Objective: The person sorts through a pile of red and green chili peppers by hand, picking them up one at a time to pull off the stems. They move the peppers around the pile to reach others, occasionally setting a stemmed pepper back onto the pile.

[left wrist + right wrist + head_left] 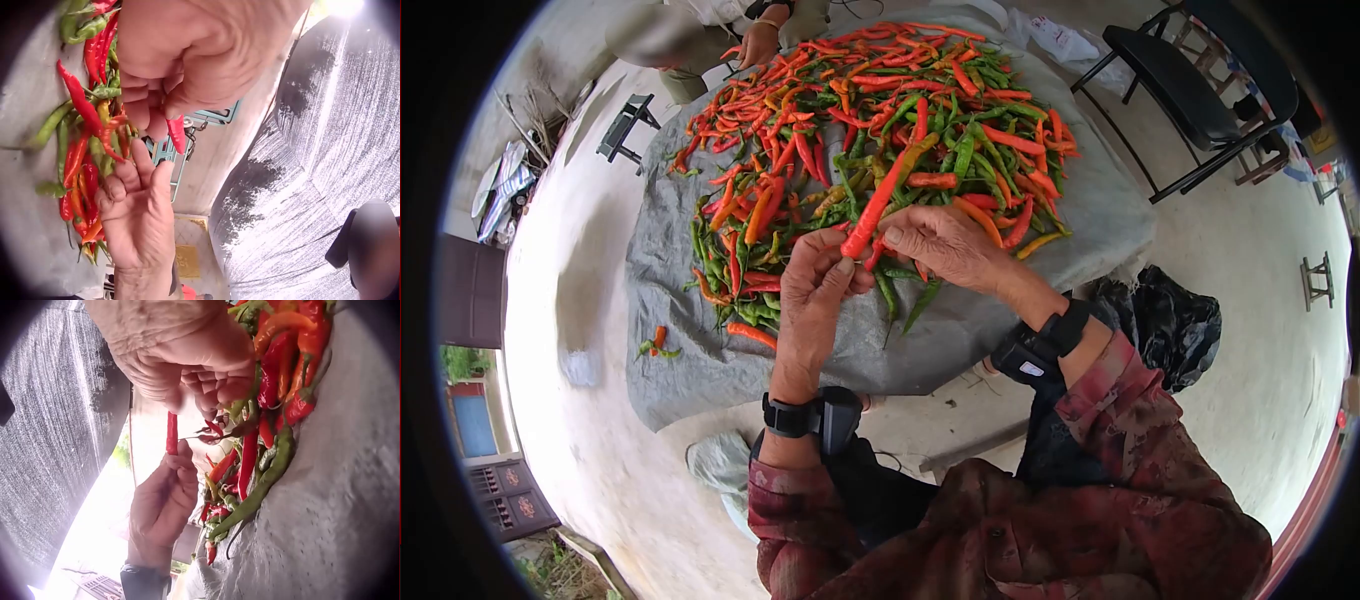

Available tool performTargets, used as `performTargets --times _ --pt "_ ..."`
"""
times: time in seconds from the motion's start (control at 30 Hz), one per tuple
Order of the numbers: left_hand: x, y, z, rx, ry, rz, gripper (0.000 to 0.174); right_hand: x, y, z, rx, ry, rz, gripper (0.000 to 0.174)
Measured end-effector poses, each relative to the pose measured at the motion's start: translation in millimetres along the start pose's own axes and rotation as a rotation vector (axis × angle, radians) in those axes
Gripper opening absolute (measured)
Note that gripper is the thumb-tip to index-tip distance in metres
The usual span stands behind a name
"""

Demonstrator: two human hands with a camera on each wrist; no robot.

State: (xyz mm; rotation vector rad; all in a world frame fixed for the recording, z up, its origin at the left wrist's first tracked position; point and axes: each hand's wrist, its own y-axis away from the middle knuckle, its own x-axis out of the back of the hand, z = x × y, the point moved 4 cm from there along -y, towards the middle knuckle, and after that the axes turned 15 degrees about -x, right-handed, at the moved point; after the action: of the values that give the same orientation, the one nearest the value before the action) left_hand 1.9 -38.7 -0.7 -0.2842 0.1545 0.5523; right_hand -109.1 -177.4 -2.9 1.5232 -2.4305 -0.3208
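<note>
The left hand [812,290] pinches a long red pepper [875,210] near its thick end; the pepper slants up over the pile. In the left wrist view the left hand [206,50] is large at the top, a piece of red pepper [177,132] showing under its fingers. Close beside stands the right hand [140,219], thumb and index finger apart, other fingers bent. The right wrist view shows the right hand [181,350] above the red pepper [172,434] that the left hand [164,506] holds; whether its thumb touches the pepper is unclear.
A heap of red, orange and green peppers [800,160] covers much of the grey sheet [690,375]. Another person's hand [760,42] is at the far left edge. A black chair [1175,90], a black bag [1170,325] and a small stool [630,128] stand around.
</note>
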Motion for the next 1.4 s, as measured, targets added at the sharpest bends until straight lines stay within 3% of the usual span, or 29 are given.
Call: performTargets --times 0.1,0.27,0.43,0.5,0.53,0.6,0.8,0.87,0.97,1.0,1.03,1.1,1.17,1.2,1.23,1.3,1.37,1.4 --pt "-8 8 -4 0.084 -0.055 -0.091 0.019 -12 1 -5 0.053 -0.132 -0.109 0.037" --pt "-4 12 -14 0.124 -0.139 -0.057 0.015 -12 -4 1 -0.031 -0.225 -0.08 0.033" --pt "0 1 -7 -0.069 -0.243 0.057 0.011 13 -4 -3 -0.006 -0.337 0.048 0.032" --pt "2 -6 -6 -0.126 -0.317 0.051 0.011 33 -5 0 0.104 -0.59 0.224 0.033" --pt "3 -11 -5 -0.186 -0.391 0.051 0.011 37 -4 2 0.106 -0.591 0.223 0.033" --pt "2 -20 -9 -0.213 -0.445 0.053 0.012 46 0 6 0.111 -0.921 0.215 0.032" --pt "-24 -51 -31 -0.268 -0.77 0.088 0.02 32 3 8 0.029 -0.528 0.067 0.029" --pt "-28 -60 -40 -0.291 -0.952 0.094 0.025 29 3 7 0.011 -0.52 0.088 0.027" --pt "-28 -68 -46 -0.271 -0.859 0.167 0.024 26 7 4 -0.035 -0.529 0.085 0.024" --pt "-31 -69 -40 -0.279 -0.867 0.168 0.024 24 8 2 -0.035 -0.379 0.127 0.024" --pt "-34 -68 -34 -0.291 -0.796 0.156 0.022 22 8 -1 -0.035 -0.234 0.169 0.025" --pt "-36 -64 -23 -0.301 -0.737 0.138 0.02 20 11 0 -0.039 -0.213 0.158 0.024" --pt "-42 -63 -15 -0.389 -0.821 -0.104 0.016 21 10 -2 0.058 -0.108 0.21 0.022" --pt "-33 -71 -17 -0.52 -0.808 -0.086 0.018 22 14 -7 0.016 -0.144 0.192 0.02" --pt "-24 -83 -17 -0.518 -0.814 -0.094 0.018 22 16 -9 0.016 -0.154 0.193 0.02" --pt "7 -119 -23 -0.273 -0.949 0.044 0.025 21 18 -9 0.026 -0.181 0.164 0.017" --pt "42 -159 -43 -0.318 -1.409 0.023 0.047 17 18 -7 0.039 -0.186 0.157 0.016" --pt "62 -173 -60 -0.32 -1.409 0.019 0.047 15 17 -7 0.06 -0.183 0.153 0.014"
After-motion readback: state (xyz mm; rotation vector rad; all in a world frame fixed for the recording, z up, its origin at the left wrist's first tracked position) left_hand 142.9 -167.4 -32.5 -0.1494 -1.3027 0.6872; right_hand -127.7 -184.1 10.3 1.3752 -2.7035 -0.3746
